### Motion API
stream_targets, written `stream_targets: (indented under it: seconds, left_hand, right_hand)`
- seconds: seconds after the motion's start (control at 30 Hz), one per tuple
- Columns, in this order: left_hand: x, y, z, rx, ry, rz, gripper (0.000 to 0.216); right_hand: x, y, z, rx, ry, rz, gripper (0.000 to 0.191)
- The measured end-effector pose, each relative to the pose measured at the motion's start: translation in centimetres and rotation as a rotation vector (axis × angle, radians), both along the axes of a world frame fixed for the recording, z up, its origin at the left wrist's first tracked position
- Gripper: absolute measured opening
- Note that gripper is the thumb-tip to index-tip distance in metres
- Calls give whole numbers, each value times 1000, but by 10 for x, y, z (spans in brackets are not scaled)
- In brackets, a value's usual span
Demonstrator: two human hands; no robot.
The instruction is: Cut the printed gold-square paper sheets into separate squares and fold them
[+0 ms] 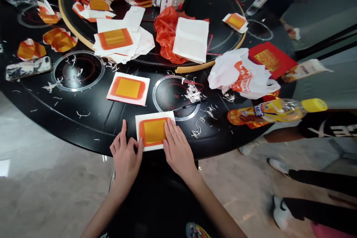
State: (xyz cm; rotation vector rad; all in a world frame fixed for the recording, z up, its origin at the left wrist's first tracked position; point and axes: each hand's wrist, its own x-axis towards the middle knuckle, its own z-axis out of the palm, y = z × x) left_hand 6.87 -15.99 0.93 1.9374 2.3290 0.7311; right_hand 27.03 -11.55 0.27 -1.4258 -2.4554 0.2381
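Two-handed: touching, not clasping, white paper rectangle with gold-orange centre (152, 131) between flat, straight-fingered right grip (178, 151) and loosely spread left grip (126, 157).

Head-worn view, forward and down.

My right grip (178, 148) lay flat across the right side of a gold-centred joss paper sheet (152, 132) on the black table (95, 126); my left grip's (126, 152) thumb touched its left edge. Another joss sheet (128, 89) lay just beyond.
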Motion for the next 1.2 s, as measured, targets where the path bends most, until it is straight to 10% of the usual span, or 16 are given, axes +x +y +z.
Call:
stream_targets:
  seconds: [0.17, 0.37, 0.7, 0.97, 1.2]
  left_hand:
    - [10, 2, -3, 122, 19, 36, 17]
    - [37, -11, -10, 76, 174, -636, 67]
    - [3, -34, -21, -3, 284, -550, 89]
    - [-6, -42, -32, 268, 175, -567, 70]
    - [-30, -47, 37, 366, -111, -710, 28]
  right_hand:
    - [-4, -1, -1, 26, -52, -19, 82]
    - [-8, 1, -7, 50, -107, -16, 82]
    - [11, -46, -4, 69, -77, 134, 86]
    - [34, -67, -15, 367, 64, 10, 75]
    - [28, -68, 32, 482, 363, 129, 25]
